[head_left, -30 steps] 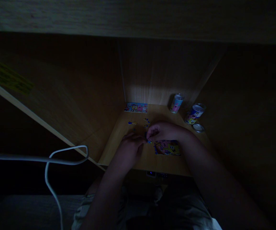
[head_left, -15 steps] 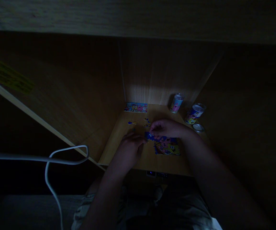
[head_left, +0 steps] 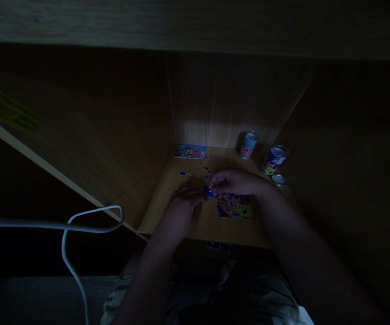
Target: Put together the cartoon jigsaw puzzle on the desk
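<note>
A partly assembled jigsaw puzzle (head_left: 237,208) with cartoon figures in blue, pink and yellow lies on the wooden surface. Over its upper left part is my right hand (head_left: 227,181), its fingertips pinched on a small puzzle piece at the blue corner. The piece is mostly hidden by those fingers. My left hand (head_left: 187,199) rests just left of the puzzle, fingers stretched forward, with a fingertip at the puzzle's left edge. Several loose puzzle pieces (head_left: 186,173) lie beyond both hands.
A cartoon picture card (head_left: 191,151) lies against the back panel. Two cartoon-printed cans, one pink and blue (head_left: 248,145) and one blue and yellow (head_left: 275,160), stand at right beside a round lid (head_left: 279,180). A white cable (head_left: 95,229) loops at left. The scene is dim.
My right fingertips have shifted slightly left and down at the puzzle's blue corner, where the pale glint on the piece has gone. My left hand stays almost still.
</note>
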The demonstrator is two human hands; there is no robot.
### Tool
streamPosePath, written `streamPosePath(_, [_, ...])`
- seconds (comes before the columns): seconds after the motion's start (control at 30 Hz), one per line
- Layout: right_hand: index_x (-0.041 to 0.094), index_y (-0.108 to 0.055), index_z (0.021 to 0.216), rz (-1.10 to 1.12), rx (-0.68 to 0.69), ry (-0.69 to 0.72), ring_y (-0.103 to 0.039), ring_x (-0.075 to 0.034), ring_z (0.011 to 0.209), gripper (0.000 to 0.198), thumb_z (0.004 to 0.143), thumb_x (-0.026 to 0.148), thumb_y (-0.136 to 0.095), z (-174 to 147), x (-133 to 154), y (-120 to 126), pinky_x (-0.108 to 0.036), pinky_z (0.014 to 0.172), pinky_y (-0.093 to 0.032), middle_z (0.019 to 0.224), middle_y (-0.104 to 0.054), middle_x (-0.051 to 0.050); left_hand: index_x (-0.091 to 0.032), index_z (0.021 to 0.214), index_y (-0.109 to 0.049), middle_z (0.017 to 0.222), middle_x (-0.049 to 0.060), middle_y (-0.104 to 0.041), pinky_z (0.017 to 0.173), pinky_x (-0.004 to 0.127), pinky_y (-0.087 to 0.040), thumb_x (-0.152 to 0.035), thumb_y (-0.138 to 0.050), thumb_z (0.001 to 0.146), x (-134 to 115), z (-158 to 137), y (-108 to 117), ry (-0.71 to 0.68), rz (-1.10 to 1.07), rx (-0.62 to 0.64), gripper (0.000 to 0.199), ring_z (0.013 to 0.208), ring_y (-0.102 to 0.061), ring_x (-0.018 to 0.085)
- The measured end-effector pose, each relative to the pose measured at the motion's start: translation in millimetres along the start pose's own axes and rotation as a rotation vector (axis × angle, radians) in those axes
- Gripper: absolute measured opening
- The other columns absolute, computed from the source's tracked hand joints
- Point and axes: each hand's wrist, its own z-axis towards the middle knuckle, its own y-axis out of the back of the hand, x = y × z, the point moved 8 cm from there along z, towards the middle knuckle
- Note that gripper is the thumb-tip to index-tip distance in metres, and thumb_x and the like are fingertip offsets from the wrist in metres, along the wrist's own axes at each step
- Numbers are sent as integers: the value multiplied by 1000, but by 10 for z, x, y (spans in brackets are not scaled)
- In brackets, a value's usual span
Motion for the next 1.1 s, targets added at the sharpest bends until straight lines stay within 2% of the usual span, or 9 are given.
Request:
streamPosePath(0.17, [20, -71, 101, 29, -16, -74, -71, -14, 76, 33, 81, 43, -83, -14, -34, -4, -24, 65, -54, 92, -77, -3, -22, 100, -78, 104, 4, -79, 95, 46, -55, -1, -61, 92, -10, 5, 5, -3, 7, -10, 28, 103, -69, 26])
streamPosePath(0.37, [21, -77, 98, -140, -29, 14, -68, -14, 79, 23, 83, 38, -81, -19, 46, 32, -25, 70, -52, 91, -77, -1, -23, 99, -78, 103, 3, -79, 94, 46, -56, -2, -61, 92, -11, 4, 17, -15, 4, -23, 27, 101, -69, 25])
streamPosePath(0.47, [21, -78, 95, -155, -12, 32, -65, -14, 75, 23, 82, 40, -80, 6, 30, 19, -26, 70, -50, 89, -76, 0, -24, 100, -78, 103, 3, -79, 94, 45, -56, -2, -61, 92, -19, 3, 21, -22, 8, -23, 29, 102, -70, 25])
streamPosePath(0.6, [20, -78, 93, -150, 21, -21, -63, -13, 68, 28, 78, 43, -82, 37, -16, -45, -25, 66, -49, 80, -75, 1, -24, 100, -78, 103, 4, -79, 95, 44, -55, 0, -61, 91, -24, 4, 22, -16, 11, -14, 31, 102, -70, 25])
streamPosePath(0.87, [20, -78, 93, -170, 9, -104, -63, -12, 63, 26, 77, 41, -83, 47, -34, -94, -24, 61, -47, 78, -75, 2, -24, 102, -79, 104, 3, -79, 94, 45, -55, -2, -62, 91, -4, 4, 7, -6, 12, -6, 30, 102, -69, 25])
streamPosePath(1.1, [19, -80, 93, -324, -5, -17, -65, -13, 70, 26, 83, 43, -78, 114, -52, -77, -24, 64, -46, 82, -76, 1, -24, 103, -79, 105, 3, -79, 96, 46, -55, -1, -62, 92, 15, -4, -15, 0, 10, 1, 30, 102, -69, 25])
